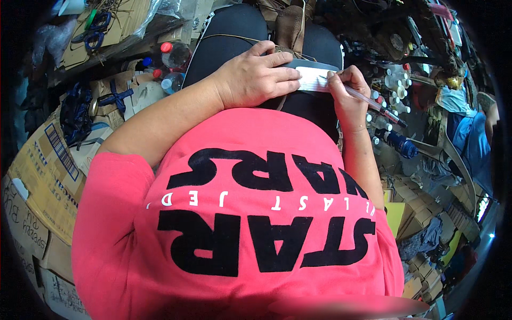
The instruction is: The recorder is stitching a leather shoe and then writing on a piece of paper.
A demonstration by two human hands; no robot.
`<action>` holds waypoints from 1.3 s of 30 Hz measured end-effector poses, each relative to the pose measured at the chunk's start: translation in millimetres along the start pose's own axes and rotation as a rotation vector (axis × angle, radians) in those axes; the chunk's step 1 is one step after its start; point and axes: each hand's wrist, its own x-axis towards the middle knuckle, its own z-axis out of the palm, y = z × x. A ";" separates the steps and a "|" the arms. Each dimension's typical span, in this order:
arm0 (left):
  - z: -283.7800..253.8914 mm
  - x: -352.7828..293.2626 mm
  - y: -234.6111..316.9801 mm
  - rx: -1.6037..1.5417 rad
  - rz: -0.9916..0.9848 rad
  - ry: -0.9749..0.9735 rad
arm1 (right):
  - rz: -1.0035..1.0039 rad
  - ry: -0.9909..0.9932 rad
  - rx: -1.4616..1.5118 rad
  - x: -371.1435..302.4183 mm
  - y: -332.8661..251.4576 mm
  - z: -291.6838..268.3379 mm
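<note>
Resting flat on the lap, a small white paper strip [313,79] lies across a dark, smooth board [298,101] on black-trousered knees. The left hand [256,77] presses it down, fingers spread, gripping nothing. The right hand [349,88] pinches a thin clear-barrelled pen [368,101], tip on the strip's right edge. Printed cardboard boxes [48,165], blue-handled scissors [93,29] and plastic bottles [173,56] crowd both sides closely.

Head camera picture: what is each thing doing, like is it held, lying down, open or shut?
Left hand: flat, pressing down the white strip.
Right hand: closed around the pen.
Pen: held slanted, tip on the strip.
White strip: lying flat on the lap.
Bottles: capped, lying among the clutter.
Blue scissors: lying on cardboard, untouched.
</note>
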 end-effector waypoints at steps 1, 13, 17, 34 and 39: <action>0.3 -0.3 -0.2 0.000 -0.001 -0.001 | 0.001 -0.001 0.001 -0.5 0.0 -0.2; 2.2 -0.4 -0.8 -0.015 0.007 0.002 | -0.010 0.027 -0.020 -1.6 5.2 -0.9; 2.3 -0.4 -0.7 -0.014 0.006 0.004 | -0.014 0.031 -0.023 -0.9 8.3 -0.6; 0.9 0.2 -0.3 -0.014 0.008 -0.001 | -0.028 0.006 -0.073 -1.4 4.1 -1.4; 0.9 0.4 -0.7 -0.010 0.010 0.001 | -0.031 0.020 -0.019 -1.1 3.9 -0.8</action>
